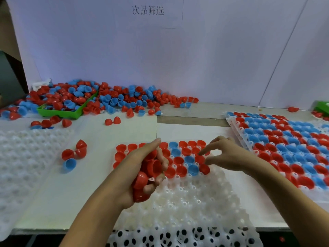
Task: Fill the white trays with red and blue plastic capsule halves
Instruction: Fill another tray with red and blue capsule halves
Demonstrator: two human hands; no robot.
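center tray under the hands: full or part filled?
Part filled. The center tray holds red and blue halves only in its far rows; the near pockets are bare white.

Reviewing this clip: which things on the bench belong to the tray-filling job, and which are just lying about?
Part of the job:
- middle white tray, partly filled
- red halves gripped in left hand
- right hand over the filled rows
- filled tray at right
- loose pile of halves
- empty tray at left

Lying about:
- green bin
- paper sign on the wall
- crumpled white paper
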